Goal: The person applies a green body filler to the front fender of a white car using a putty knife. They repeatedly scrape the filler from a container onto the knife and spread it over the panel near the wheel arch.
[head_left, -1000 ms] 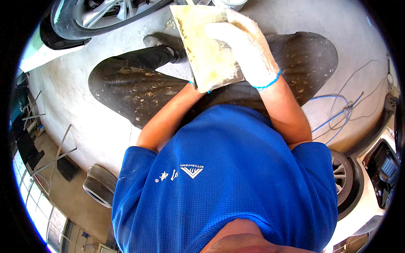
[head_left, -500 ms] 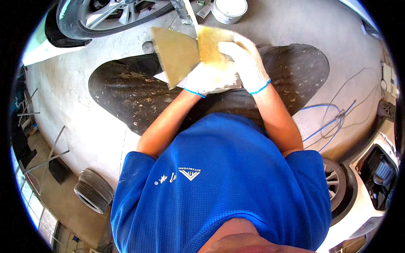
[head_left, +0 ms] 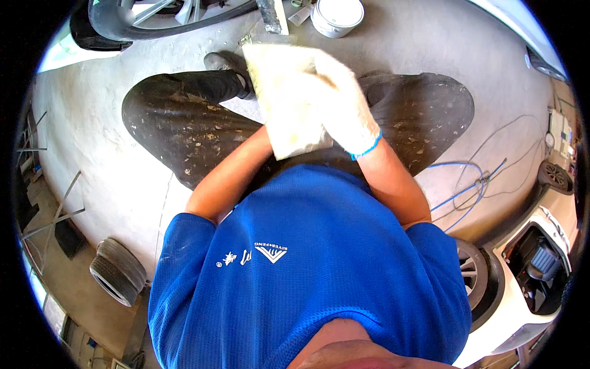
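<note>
A pale, yellowish square-edged board or spreader [head_left: 273,98] is raised over my crossed legs in stained dark trousers [head_left: 178,117], its surface washed out by glare. My right hand [head_left: 347,107], in a white glove with a blue cuff, is closed on its right side. My left forearm [head_left: 224,172] runs up behind the board, which hides that hand and its fingers. I cannot make out whether more than one piece is in my hands.
Beyond my legs are a car wheel [head_left: 172,15], an upright strip [head_left: 270,15] and a white bucket [head_left: 337,15]. Blue hoses [head_left: 461,190] lie right, near another white car [head_left: 534,270]. Metal stands [head_left: 58,215] and a tire [head_left: 117,270] are at left.
Half a second ago two pieces were fanned apart, showing my left glove; now they look like one, covering that hand. Both hands sit lower in the picture than a second ago.
</note>
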A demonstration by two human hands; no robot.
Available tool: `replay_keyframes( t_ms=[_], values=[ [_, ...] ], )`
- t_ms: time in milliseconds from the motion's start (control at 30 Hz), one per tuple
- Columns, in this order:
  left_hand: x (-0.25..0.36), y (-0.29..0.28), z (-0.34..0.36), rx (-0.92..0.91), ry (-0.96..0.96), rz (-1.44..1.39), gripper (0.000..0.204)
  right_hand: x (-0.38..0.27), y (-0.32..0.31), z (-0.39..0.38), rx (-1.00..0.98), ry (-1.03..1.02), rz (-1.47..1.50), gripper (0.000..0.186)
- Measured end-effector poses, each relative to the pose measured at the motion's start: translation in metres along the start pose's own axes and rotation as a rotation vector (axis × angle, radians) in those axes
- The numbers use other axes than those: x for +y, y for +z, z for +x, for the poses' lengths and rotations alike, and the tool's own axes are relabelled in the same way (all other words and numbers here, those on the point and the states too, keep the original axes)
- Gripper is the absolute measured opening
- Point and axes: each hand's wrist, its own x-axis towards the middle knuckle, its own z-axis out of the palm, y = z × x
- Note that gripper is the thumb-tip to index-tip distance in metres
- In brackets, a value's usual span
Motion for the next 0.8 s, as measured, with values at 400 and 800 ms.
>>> replay_keyframes(
  t_ms=[400,800],
  values=[
    [0.097,-0.040,0.001,0.322,-0.256,-0.381,0.031,-0.015,-0.071,0.002,0.508,-0.203,0.004,0.031],
    [0.095,-0.025,-0.017,0.124,-0.260,-0.316,0.034,-0.004,-0.048,0.022,0.427,-0.216,-0.113,0.027]
  ],
)
